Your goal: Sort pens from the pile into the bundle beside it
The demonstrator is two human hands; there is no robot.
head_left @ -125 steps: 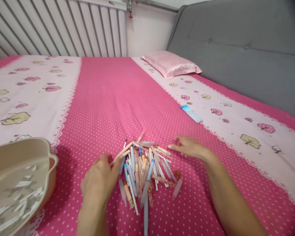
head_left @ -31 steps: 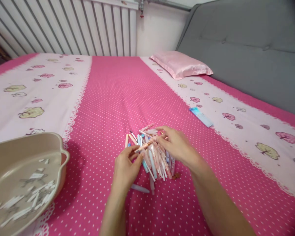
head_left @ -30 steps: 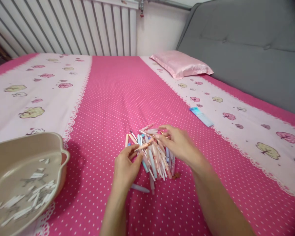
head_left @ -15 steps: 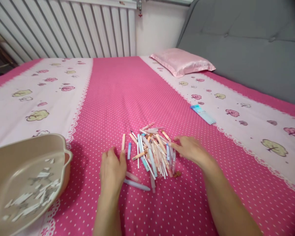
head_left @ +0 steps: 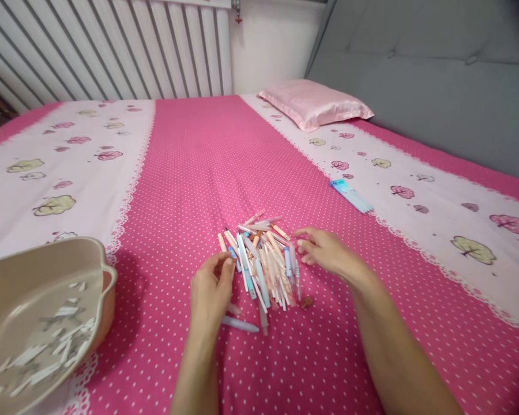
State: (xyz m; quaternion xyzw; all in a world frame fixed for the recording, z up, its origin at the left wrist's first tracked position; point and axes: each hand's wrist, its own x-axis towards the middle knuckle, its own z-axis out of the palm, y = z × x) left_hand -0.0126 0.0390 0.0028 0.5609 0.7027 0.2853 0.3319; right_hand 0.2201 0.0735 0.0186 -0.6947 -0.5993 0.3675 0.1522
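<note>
A loose pile of pens [head_left: 263, 265] in white, pink, peach and light blue lies on the pink dotted bedspread. At its left edge my left hand [head_left: 211, 288] is closed, thumb and forefinger pinching a small orange-brown pen [head_left: 232, 261], mostly hidden by the fingers. A pale blue pen [head_left: 241, 324] lies apart from the heap, close to my left wrist. Just right of the pile, my right hand [head_left: 322, 249] is open, fingers a little apart and holding nothing. A small brown piece [head_left: 307, 302] rests below it.
At the left stands a beige basin [head_left: 75, 248] with many white and grey pieces inside. A pack of light blue pens [head_left: 351, 196] lies beyond my right hand. Farther off are a pink pillow [head_left: 313, 104], a grey headboard [head_left: 432, 75] and a white radiator [head_left: 112, 52].
My left hand has moved right to the pile and taken the orange-brown pen that lay on its left side. My right hand has drawn slightly away from the pens, its fingers now clear.
</note>
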